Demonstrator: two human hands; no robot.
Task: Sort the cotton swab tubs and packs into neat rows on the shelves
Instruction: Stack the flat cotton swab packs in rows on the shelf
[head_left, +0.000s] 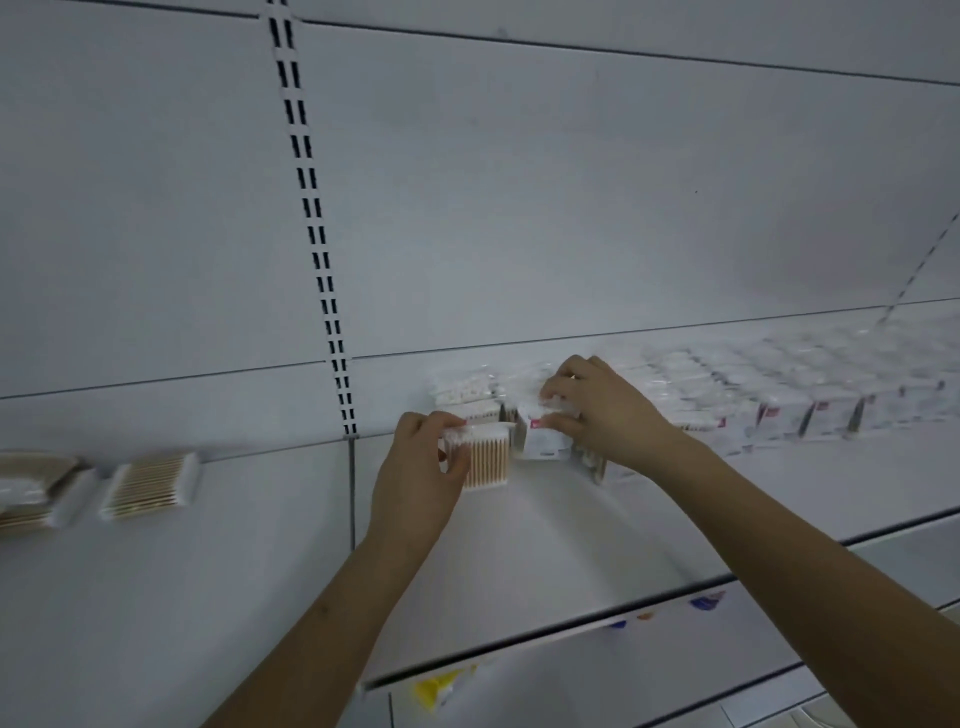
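— Where is the wooden-stick swab pack (485, 457) sitting now?

— You're pinching it in your left hand (421, 467), fingers curled over its top edge, standing it upright on the shelf (597, 525). Just right of that grip, your right hand (597, 405) is gripping a white labelled pack (543, 436), thumb and fingers curled round it.

— How much is getting done?

— Further right of your hands, white packs (779, 395) are standing in rows, so that stretch looks sorted. Well to the left of your grip, loose packs (150, 486) are lying flat and apart; I'd judge those are still waiting.
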